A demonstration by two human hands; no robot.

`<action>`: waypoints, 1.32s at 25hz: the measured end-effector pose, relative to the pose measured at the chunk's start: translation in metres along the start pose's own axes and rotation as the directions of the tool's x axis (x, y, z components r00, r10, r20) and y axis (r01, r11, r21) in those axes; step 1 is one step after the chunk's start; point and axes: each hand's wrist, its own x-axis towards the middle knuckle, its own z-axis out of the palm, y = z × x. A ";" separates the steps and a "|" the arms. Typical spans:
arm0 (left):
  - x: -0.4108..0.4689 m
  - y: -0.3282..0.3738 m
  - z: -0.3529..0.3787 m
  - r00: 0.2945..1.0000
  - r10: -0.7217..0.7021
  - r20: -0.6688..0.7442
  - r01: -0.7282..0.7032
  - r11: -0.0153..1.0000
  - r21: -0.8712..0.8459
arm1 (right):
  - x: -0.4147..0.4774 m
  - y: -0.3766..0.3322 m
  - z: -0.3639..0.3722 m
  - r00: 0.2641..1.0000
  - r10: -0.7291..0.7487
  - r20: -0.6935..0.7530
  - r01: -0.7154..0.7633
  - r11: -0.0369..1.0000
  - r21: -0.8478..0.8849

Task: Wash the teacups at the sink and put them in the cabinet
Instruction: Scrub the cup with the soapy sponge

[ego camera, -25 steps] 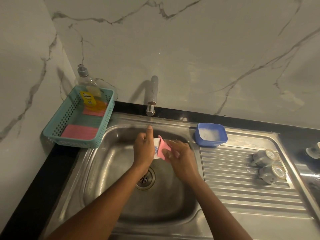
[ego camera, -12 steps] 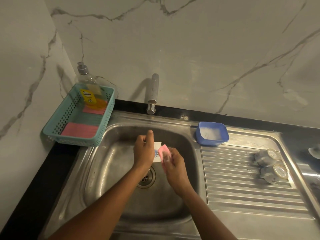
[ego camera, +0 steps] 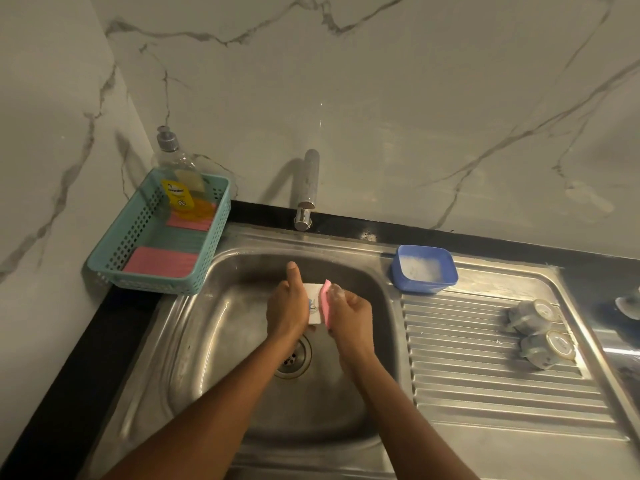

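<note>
Teacup (ego camera: 314, 305) clamped in my left hand (ego camera: 286, 308) above the sink (ego camera: 214, 341), my right hand (ego camera: 351, 315) pinching a pink sponge (ego camera: 326, 302) against it, two cups (ego camera: 530, 317) on the drainboard (ego camera: 467, 375), right.

One wide-angle head cam looks fwd & down into sink (ego camera: 214, 341), close up.

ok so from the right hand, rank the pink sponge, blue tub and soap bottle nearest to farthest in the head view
1. pink sponge: held in the right hand, against the cup.
2. blue tub: on the sink ledge, behind and right of the hand.
3. soap bottle: in the basket, far left corner.
</note>
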 end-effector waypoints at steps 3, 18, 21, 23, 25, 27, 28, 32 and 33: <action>0.004 0.012 0.002 0.998 -0.054 0.027 0.055 0.997 -0.046 | -0.013 0.008 0.005 0.998 -0.056 0.018 0.054 0.993 0.102; -0.004 0.013 0.017 0.940 -0.322 0.113 0.339 0.843 -0.419 | 0.020 0.000 0.018 0.990 0.122 -0.076 -0.106 0.975 0.194; 0.005 0.014 0.009 0.923 -0.374 0.088 0.366 0.785 -0.500 | -0.006 0.007 0.020 0.997 -0.065 0.036 0.060 0.989 0.138; 0.002 0.011 0.009 0.928 -0.359 0.102 0.361 0.796 -0.485 | 0.001 0.004 0.015 0.995 -0.061 0.074 0.048 0.986 0.162; -0.005 0.009 0.012 0.938 -0.322 0.131 0.345 0.817 -0.463 | 0.017 -0.005 0.012 0.994 0.094 0.057 -0.103 0.978 0.182; -0.001 0.011 0.009 0.940 -0.306 0.149 0.339 0.805 -0.487 | 0.016 -0.005 0.015 0.991 0.108 0.072 -0.118 0.984 0.137; 0.003 0.011 0.008 0.939 -0.313 0.144 0.342 0.796 -0.499 | 0.011 -0.002 0.017 0.996 0.029 0.085 -0.038 0.994 0.107; 0.004 0.006 0.005 0.928 -0.315 0.198 0.372 0.796 -0.477 | 0.011 0.011 0.015 0.991 -0.095 0.095 0.084 0.990 0.116; 0.002 0.005 0.005 0.925 -0.299 0.236 0.377 0.805 -0.458 | 0.019 0.012 0.016 0.998 -0.030 0.063 0.018 0.983 0.181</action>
